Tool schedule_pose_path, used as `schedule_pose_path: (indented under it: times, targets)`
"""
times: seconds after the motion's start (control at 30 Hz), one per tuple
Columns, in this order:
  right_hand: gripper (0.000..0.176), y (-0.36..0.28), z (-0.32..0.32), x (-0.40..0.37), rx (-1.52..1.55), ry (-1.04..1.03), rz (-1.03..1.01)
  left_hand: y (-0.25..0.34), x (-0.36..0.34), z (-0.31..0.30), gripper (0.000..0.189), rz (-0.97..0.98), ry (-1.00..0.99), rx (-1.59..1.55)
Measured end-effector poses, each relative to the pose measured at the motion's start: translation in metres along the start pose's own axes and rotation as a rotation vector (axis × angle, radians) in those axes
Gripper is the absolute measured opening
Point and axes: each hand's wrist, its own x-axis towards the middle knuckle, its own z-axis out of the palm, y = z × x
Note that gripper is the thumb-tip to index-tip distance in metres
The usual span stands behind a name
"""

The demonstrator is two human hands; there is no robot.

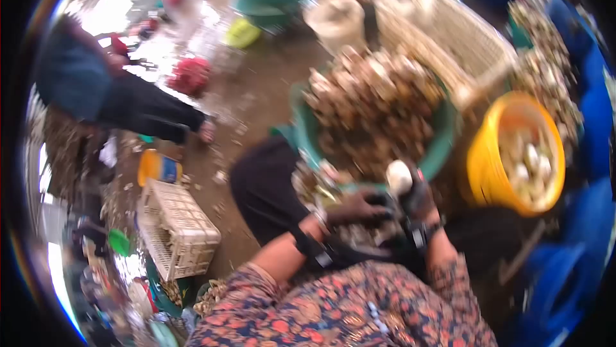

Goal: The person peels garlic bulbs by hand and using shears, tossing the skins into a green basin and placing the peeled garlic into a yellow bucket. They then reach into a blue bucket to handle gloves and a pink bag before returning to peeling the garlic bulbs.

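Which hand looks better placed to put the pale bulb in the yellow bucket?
Probably the right hand: it seems to hold the pale bulb and is nearer the yellow bucket. The left hand is farther off.

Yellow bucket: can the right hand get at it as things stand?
Likely yes: nothing seems to stand between the right hand and the yellow bucket, whose mouth is open. The hand appears to hold a pale bulb, so gripping the rim may be awkward.
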Motion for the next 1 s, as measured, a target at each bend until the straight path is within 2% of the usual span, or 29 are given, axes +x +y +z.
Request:
schedule_pose_path:
  times: [0.03,0.07,0.1,0.13,0.17,0.2,0.23,0.27,0.3,0.33,0.37,0.4,0.43,0.47,0.5,0.53,0.57,0.63,0.67,0.7,0.73,0.77,0.83,0.87,0.9,0.97,1.0]
  targets:
    - [0.027,0.003,-0.020,-0.002,-0.544,0.003,-0.218,-0.022,0.007,-0.018,0.028,-0.041,-0.129,0.203]
    - [0.029,0.011,-0.035,-0.005,-0.464,0.019,-0.150,-0.016,0.012,-0.027,0.030,-0.132,-0.221,0.312]
    - [0.032,0.016,-0.042,0.005,-0.373,0.024,-0.125,0.008,0.012,-0.032,0.033,-0.281,-0.114,0.339]
    - [0.036,-0.004,-0.041,0.011,0.076,0.066,-0.115,-0.029,0.024,-0.059,0.033,-0.158,0.079,0.640]
    - [0.041,-0.032,-0.037,0.013,0.530,0.105,-0.100,-0.039,0.032,-0.078,0.037,-0.188,0.282,0.569]
    - [0.049,-0.044,-0.050,0.021,0.872,-0.040,-0.068,-0.061,0.046,-0.104,0.039,-0.161,0.439,0.521]
    - [0.062,-0.054,-0.064,0.027,1.209,-0.190,-0.036,-0.080,0.064,-0.129,0.040,-0.224,0.591,0.397]
    - [0.067,-0.070,-0.063,0.028,1.231,-0.182,0.030,-0.065,0.073,-0.133,0.044,-0.316,0.716,0.643]
    - [0.074,-0.081,-0.059,0.032,1.252,-0.174,0.092,-0.073,0.086,-0.143,0.044,-0.316,0.704,0.641]
    - [0.080,-0.080,-0.051,0.032,1.057,0.129,0.227,-0.091,0.099,-0.154,0.047,-0.344,0.756,0.628]
    - [0.080,-0.072,-0.045,0.030,1.053,0.144,0.225,-0.123,0.117,-0.170,0.050,-0.373,0.808,0.615]
    - [0.077,-0.058,-0.040,0.027,0.965,0.159,0.355,-0.239,0.156,-0.230,0.056,-0.289,0.686,0.213]
    - [0.075,-0.045,-0.036,0.027,0.875,0.175,0.483,-0.247,0.163,-0.222,0.056,-0.289,0.674,0.209]
    - [0.075,-0.034,-0.031,0.029,0.871,0.187,0.482,-0.253,0.167,-0.202,0.053,-0.189,0.518,1.026]
    - [0.071,-0.022,-0.026,0.031,0.794,0.187,0.518,-0.253,0.164,-0.188,0.052,-0.046,0.280,1.821]
    - [0.068,-0.015,-0.022,0.033,0.719,0.184,0.553,-0.212,0.150,-0.178,0.054,-0.427,0.227,1.050]
    - [0.068,-0.012,-0.021,0.036,0.718,0.189,0.551,-0.192,0.141,-0.150,0.054,-0.142,0.290,1.083]
    - [0.056,-0.010,-0.023,0.037,0.649,0.154,0.603,-0.248,0.156,-0.162,0.047,0.064,0.334,1.064]
    - [0.052,-0.009,-0.025,0.037,0.659,0.213,0.625,-0.221,0.148,-0.151,0.047,0.065,0.320,1.056]
    - [0.052,-0.007,-0.029,0.035,0.657,0.227,0.633,-0.161,0.129,-0.134,0.045,0.024,0.201,0.886]
    - [0.050,-0.003,-0.032,0.035,0.563,0.315,0.611,-0.124,0.119,-0.126,0.044,-0.016,0.090,0.719]
    - [0.048,0.000,-0.034,0.036,0.470,0.397,0.585,-0.124,0.127,-0.145,0.040,-0.043,-0.221,0.864]
    - [0.047,-0.003,-0.035,0.035,0.486,0.427,0.554,-0.130,0.133,-0.155,0.042,-0.493,-0.283,0.337]
    - [0.048,-0.009,-0.032,0.035,0.437,0.440,0.548,-0.066,0.129,-0.135,0.051,-0.390,-0.386,0.727]
    - [0.048,-0.013,-0.031,0.036,0.390,0.451,0.539,-0.077,0.136,-0.132,0.051,-0.392,-0.388,0.731]
    - [0.049,-0.009,-0.029,0.038,0.395,0.439,0.531,-0.106,0.156,-0.133,0.059,-0.323,0.267,0.852]
    - [0.049,-0.004,-0.029,0.038,0.350,0.430,0.517,-0.093,0.162,-0.115,0.062,-0.353,0.219,0.745]
